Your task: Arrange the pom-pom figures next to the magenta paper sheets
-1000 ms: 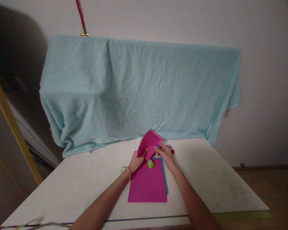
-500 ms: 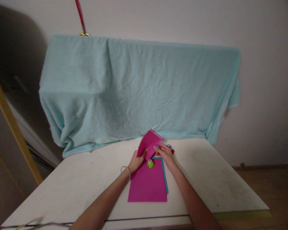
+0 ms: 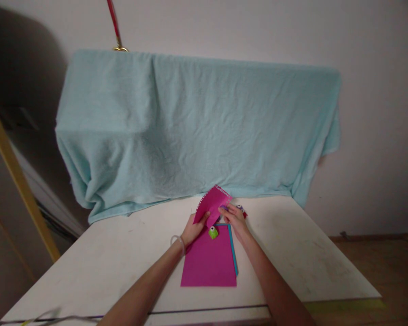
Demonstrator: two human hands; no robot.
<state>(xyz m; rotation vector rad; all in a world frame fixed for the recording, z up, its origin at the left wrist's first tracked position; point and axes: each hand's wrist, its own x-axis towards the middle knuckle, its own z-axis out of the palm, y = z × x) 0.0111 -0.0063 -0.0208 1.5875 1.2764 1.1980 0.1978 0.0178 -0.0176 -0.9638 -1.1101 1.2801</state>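
A magenta paper sheet (image 3: 213,201), with a row of small cut-outs along its edges, is held up and slightly curved by my left hand (image 3: 195,229). The thumb presses on its near face. In the fingers of my right hand (image 3: 235,218) is a small purple paper punch (image 3: 224,208), at the sheet's right edge and partly hidden by the fingers. Just below the raised sheet sits a green punch (image 3: 213,232) with a white eye-like spot. It rests on a larger magenta sheet (image 3: 209,267), beneath which a blue edge (image 3: 233,253) shows.
Behind my right hand lie more small pieces, one purple with a white spot and one red (image 3: 245,214). All stands on a white table (image 3: 129,258). A light blue towel (image 3: 224,127) hangs along the back edge. A cable (image 3: 68,318) crosses the near left corner.
The top corner of the raised sheet has shifted slightly down and to the right. Both hands keep nearly the same place and grip.
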